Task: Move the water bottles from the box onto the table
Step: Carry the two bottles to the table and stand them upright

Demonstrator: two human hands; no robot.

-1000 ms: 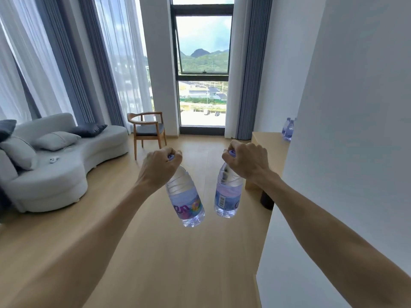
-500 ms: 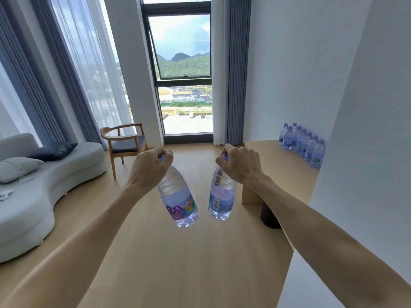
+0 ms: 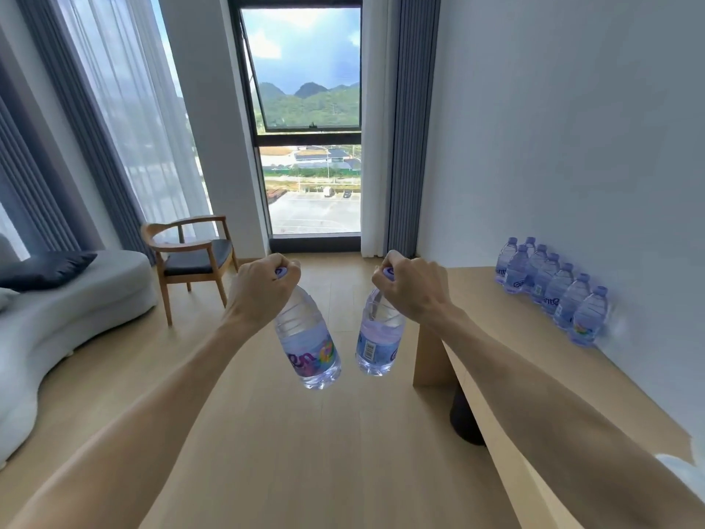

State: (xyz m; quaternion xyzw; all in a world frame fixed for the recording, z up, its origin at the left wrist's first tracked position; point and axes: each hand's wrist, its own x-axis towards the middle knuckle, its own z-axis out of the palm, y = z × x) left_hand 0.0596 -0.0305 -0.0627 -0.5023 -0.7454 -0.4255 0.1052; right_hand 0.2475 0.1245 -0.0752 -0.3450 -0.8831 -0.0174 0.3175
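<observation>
My left hand grips the neck of a clear water bottle with a purple label, which hangs tilted over the floor. In my right hand a second water bottle hangs by its neck, close beside the first. Both have purple caps that peek out of my fists. The wooden table runs along the right wall, just right of my right forearm. Several matching bottles stand in a row on it against the wall. The box is out of view.
A wooden chair with a dark seat stands before the window, ahead and left. A white sofa with a dark cushion fills the left side. A dark round table leg stands under the table. Wooden floor lies ahead.
The view has swung right and come closer to the table; the row of bottles on it now shows fully. Both hands still carry their bottles in the same hold.
</observation>
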